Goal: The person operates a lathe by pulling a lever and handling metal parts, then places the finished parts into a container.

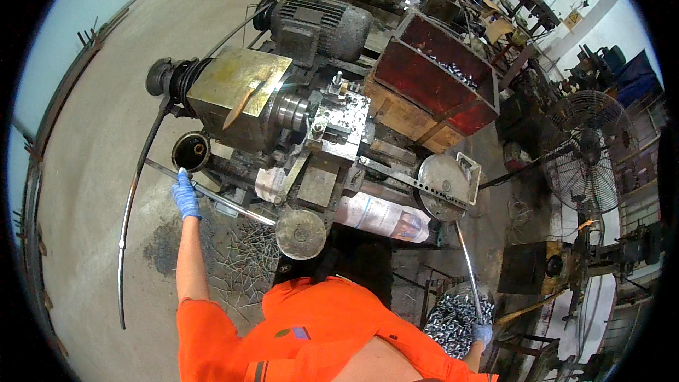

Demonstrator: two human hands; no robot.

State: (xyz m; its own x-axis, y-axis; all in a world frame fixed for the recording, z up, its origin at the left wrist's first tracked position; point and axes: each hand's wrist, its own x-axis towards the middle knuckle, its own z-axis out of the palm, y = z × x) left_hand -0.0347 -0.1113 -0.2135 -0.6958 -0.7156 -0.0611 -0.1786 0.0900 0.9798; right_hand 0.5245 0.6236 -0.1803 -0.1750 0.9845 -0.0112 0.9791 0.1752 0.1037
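My left hand (186, 197), in a blue glove, reaches to the near rim of a round black cup (191, 151) at the lathe's left end. Its fingers are drawn together there; what they hold, if anything, is too small to make out. A metal rod (237, 208) slants past this hand toward a round metal disc (300, 234). At the lower right, my gloved right hand (482, 333) is closed on the lower end of a steel lever bar (467, 258). That bar rises to a round plate (444, 182). Under this hand sits a heap of small metal parts (453, 322).
Ahead stands a greasy lathe with a chuck (290, 112), tool block (339, 124) and motor (322, 25). A red bin (431, 74) holds small metal pieces. A large fan (588, 145) stands right. Thin scraps (247, 258) litter the floor; a hose (127, 240) hangs left.
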